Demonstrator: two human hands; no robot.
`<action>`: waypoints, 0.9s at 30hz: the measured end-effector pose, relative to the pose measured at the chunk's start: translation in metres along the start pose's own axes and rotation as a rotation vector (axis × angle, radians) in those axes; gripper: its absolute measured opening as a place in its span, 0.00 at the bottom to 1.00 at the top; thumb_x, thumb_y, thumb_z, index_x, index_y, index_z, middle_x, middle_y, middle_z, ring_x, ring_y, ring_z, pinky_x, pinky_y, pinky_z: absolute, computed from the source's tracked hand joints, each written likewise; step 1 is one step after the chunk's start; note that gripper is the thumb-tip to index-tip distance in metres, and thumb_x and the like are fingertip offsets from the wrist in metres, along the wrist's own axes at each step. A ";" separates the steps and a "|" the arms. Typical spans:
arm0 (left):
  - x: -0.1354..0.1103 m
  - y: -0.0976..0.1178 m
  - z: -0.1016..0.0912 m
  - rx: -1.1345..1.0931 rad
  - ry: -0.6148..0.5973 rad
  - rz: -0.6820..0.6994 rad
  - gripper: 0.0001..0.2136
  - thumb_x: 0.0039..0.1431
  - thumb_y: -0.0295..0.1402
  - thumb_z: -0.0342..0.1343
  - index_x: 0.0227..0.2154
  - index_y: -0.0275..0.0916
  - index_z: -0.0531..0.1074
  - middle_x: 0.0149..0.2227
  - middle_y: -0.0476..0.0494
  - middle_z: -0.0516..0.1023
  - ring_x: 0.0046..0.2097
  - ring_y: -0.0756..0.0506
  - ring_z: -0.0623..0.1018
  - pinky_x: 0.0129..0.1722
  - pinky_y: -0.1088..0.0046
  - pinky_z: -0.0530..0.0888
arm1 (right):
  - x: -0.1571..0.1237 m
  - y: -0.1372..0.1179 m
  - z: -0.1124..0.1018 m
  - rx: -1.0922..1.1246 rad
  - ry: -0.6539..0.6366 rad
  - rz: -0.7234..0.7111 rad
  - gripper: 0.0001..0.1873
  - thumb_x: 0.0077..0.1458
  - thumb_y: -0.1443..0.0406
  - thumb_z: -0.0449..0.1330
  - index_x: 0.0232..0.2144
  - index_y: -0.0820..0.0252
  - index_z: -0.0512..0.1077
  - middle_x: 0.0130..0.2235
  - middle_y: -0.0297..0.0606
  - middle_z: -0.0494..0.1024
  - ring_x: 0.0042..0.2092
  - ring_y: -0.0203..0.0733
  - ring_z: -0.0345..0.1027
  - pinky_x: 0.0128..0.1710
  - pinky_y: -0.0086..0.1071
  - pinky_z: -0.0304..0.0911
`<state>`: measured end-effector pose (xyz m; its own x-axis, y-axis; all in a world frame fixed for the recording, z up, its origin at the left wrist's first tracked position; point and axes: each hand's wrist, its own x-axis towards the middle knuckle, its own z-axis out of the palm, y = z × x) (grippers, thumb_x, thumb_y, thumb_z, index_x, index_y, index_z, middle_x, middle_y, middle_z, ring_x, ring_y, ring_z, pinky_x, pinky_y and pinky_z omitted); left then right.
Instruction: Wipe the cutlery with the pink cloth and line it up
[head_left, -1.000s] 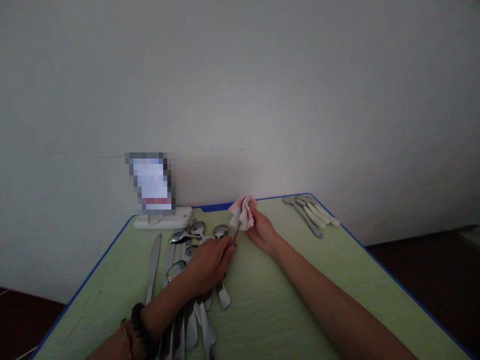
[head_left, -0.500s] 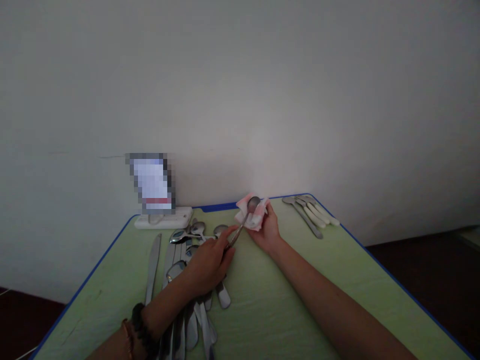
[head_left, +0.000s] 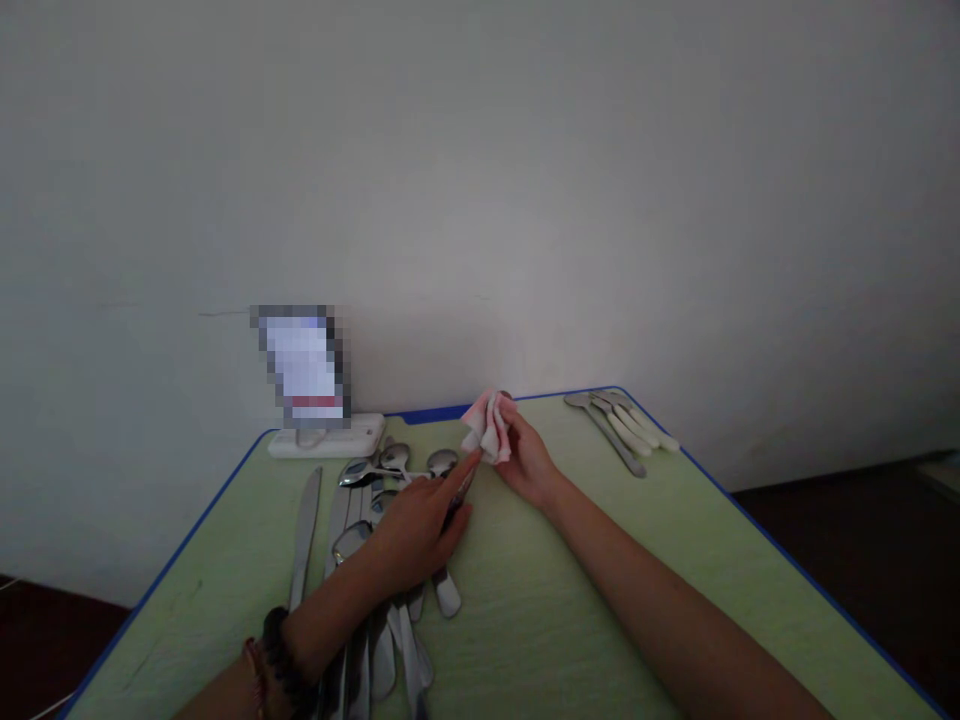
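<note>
My left hand [head_left: 420, 525] is closed around the handle of a metal spoon [head_left: 463, 487], its index finger laid along the handle toward the cloth. A pink and white cloth [head_left: 490, 428], thin and crumpled, is wrapped over the spoon's bowl, which it mostly hides. My right hand [head_left: 531, 463] pinches this cloth from the right side, around the bowl. Beneath my left hand and forearm lies a pile of metal cutlery, with several spoons [head_left: 442, 461] and long handles [head_left: 384, 665] showing.
A table knife [head_left: 306, 530] lies left of the pile. At the back right rest a metal spoon [head_left: 611, 440] and several pieces with cream handles [head_left: 634, 430]. A blurred-out screen [head_left: 304, 365] stands on a white base [head_left: 330, 440] at the back left. The green table [head_left: 540, 620] meets a grey wall.
My right hand has folded the cloth over the spoon's bowl, which lay uncovered on top of it before. The left hand has barely moved.
</note>
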<state>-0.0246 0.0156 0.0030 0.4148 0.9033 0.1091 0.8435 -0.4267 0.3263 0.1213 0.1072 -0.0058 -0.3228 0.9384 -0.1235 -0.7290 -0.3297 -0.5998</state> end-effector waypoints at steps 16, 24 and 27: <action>0.000 0.000 0.000 0.015 -0.021 0.007 0.27 0.60 0.33 0.42 0.62 0.38 0.44 0.34 0.41 0.73 0.37 0.42 0.72 0.38 0.66 0.66 | 0.000 0.000 -0.004 -0.102 0.036 0.098 0.07 0.42 0.72 0.50 0.22 0.61 0.68 0.20 0.33 0.71 0.25 0.37 0.66 0.31 0.31 0.65; 0.000 0.000 0.000 0.031 0.000 0.022 0.27 0.60 0.32 0.42 0.62 0.38 0.45 0.33 0.42 0.74 0.36 0.43 0.72 0.37 0.67 0.66 | 0.001 0.001 -0.005 -0.104 0.040 0.097 0.07 0.43 0.71 0.50 0.23 0.62 0.68 0.20 0.33 0.71 0.24 0.35 0.64 0.30 0.29 0.64; 0.000 -0.001 0.002 0.043 0.017 0.026 0.27 0.60 0.32 0.43 0.61 0.37 0.45 0.33 0.42 0.74 0.35 0.43 0.72 0.36 0.67 0.66 | 0.002 0.002 -0.006 -0.103 0.046 0.098 0.07 0.44 0.71 0.50 0.23 0.63 0.68 0.21 0.33 0.71 0.25 0.34 0.65 0.29 0.28 0.64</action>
<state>-0.0249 0.0159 0.0010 0.4310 0.8924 0.1334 0.8465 -0.4511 0.2828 0.1229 0.1089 -0.0117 -0.3596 0.9068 -0.2200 -0.6291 -0.4098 -0.6605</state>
